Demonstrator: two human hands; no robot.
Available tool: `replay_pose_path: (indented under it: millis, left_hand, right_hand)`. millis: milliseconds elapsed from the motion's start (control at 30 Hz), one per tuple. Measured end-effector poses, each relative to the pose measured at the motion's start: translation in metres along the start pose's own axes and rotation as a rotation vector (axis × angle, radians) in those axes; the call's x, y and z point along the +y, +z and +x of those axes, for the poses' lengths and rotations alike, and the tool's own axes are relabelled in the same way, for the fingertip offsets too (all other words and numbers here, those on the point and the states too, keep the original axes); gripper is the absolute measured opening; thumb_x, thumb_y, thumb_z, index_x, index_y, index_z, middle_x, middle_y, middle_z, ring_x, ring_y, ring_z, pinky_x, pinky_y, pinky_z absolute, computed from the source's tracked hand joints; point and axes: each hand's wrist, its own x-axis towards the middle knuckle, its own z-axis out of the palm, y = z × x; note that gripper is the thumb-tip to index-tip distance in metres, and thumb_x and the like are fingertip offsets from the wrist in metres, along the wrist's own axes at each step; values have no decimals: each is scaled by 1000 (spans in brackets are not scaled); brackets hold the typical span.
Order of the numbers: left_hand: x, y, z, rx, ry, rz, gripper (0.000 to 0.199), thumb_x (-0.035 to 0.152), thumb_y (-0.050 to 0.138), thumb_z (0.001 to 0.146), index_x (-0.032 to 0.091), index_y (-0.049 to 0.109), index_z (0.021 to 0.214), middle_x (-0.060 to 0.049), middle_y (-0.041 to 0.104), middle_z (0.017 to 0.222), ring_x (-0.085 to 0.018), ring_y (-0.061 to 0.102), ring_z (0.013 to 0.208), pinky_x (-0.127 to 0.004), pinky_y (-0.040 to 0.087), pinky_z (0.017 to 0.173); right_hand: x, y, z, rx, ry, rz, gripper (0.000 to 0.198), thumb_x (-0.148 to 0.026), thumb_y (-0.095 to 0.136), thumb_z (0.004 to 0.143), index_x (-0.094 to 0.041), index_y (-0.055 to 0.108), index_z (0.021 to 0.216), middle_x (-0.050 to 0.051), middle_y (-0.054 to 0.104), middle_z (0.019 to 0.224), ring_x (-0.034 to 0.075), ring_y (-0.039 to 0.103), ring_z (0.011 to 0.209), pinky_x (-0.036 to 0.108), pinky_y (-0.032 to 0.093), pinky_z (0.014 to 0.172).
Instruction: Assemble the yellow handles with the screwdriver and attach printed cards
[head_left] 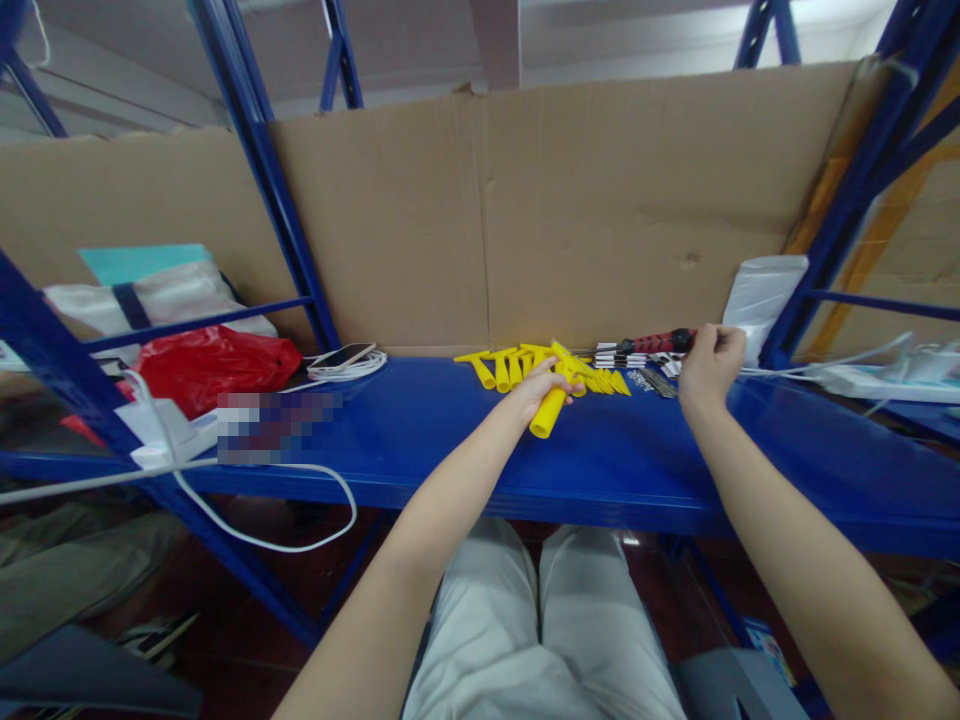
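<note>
My left hand [541, 388] is closed around a yellow T-shaped plastic piece [551, 412], whose hollow round end points down toward me. Behind it, several similar yellow T-shaped pieces [499, 372] lie in a row on the blue shelf. To their right is a group of small yellow pointed pieces [609, 382]. My right hand [714, 362] has its fingers curled at the butt end of a red and black screwdriver [656, 343], which points left. Small metal parts [660, 382] and black-and-white strips [606, 355] lie below and beside the screwdriver.
The blue shelf [420, 430] has a cardboard wall [390, 230] behind it and blue uprights at both sides. A phone [341, 357] rests on coiled white cable at the left, near a red bag [217, 370]. A white pouch [765, 295] leans at the right. A white cable [285, 545] hangs over the front edge.
</note>
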Motion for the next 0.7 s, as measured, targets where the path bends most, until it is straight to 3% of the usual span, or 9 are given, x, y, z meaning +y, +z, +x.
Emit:
replay_pose_path:
  millis: [200, 700]
  left_hand:
    - [-1, 0, 1, 0, 5, -7, 96, -8, 49, 58, 25, 26, 145, -14, 60, 123, -18, 70, 80, -15, 45, 45]
    - [0, 0, 1, -14, 4, 7, 98, -9, 49, 58, 25, 24, 147, -16, 58, 126, -18, 71, 80, -16, 45, 45]
  right_hand:
    - [-9, 0, -2, 51, 29, 12, 17, -12, 44, 85, -22, 37, 73, -2, 44, 73, 14, 50, 79, 27, 39, 82]
    - [6, 2, 2, 32, -15, 31, 14, -15, 45, 85, -22, 39, 74, -2, 43, 75, 13, 49, 77, 28, 41, 82]
